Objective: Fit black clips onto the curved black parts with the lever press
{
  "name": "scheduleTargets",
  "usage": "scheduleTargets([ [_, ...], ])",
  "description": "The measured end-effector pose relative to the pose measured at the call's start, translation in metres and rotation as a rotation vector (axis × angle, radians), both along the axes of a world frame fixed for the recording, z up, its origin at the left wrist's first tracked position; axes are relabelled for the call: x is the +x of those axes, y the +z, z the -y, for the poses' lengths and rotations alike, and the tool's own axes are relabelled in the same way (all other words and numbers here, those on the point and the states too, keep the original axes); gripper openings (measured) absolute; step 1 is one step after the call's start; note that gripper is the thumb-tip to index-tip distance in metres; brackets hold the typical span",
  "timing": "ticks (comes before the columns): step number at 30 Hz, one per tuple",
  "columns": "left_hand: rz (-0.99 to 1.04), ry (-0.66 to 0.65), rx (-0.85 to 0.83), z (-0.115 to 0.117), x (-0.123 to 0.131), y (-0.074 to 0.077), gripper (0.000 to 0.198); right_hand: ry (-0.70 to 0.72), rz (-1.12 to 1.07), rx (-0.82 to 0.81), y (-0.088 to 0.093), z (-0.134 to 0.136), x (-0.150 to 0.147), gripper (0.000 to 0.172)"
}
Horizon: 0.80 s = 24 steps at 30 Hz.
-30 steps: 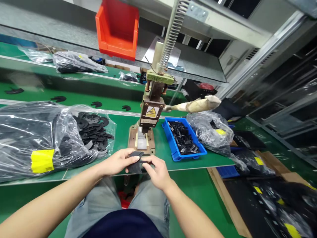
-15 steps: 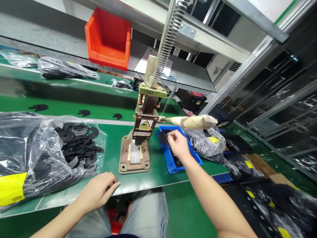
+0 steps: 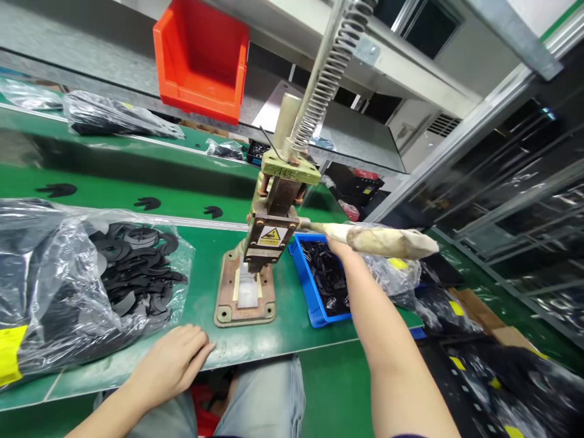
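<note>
A yellow warning label is stuck on the front of the press, near the middle of the bench. It shows a black triangle with a symbol inside, and the print under the triangle is too small to read. The press's top plate bears a few stamped characters, blurred past reading. Yellow stickers mark the bag at the bench's left end and a bag at its right end, with no print legible on them.
</note>
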<state>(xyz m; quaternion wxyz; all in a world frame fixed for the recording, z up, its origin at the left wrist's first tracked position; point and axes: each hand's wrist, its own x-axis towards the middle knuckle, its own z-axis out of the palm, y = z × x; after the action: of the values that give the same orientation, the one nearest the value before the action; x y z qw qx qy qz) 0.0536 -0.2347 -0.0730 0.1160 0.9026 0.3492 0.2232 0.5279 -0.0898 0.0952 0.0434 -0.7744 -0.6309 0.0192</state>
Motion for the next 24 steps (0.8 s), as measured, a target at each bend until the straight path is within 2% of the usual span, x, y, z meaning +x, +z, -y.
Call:
scheduleTargets([
  [6, -0.021, -0.019, -0.004, -0.001, -0.002, -0.004, 0.027, -0.030, 0.029, -0.273, -0.040, 0.065, 0.016, 0.042],
  [10, 0.001, -0.016, -0.008, -0.001, -0.003, -0.004, 0.028, -0.031, 0.020, -0.327, -0.060, 0.092, 0.014, 0.041],
  [13, 0.006, -0.006, -0.002, 0.000, -0.002, -0.001, 0.029, -0.039, -0.018, -0.244, -0.066, 0.101, 0.008, 0.040],
  [17, 0.006, -0.007, 0.002, 0.002, -0.002, 0.000, 0.030, -0.055, -0.140, -0.053, -0.060, 0.112, 0.007, 0.036],
  [20, 0.028, -0.005, -0.037, 0.001, -0.004, -0.001, 0.030, -0.080, -0.299, 0.145, -0.049, 0.125, 0.006, 0.034],
  [24, 0.178, 0.021, -0.196, 0.000, -0.004, 0.005, 0.025, -0.095, -0.596, 0.405, -0.041, 0.150, -0.020, 0.047],
])
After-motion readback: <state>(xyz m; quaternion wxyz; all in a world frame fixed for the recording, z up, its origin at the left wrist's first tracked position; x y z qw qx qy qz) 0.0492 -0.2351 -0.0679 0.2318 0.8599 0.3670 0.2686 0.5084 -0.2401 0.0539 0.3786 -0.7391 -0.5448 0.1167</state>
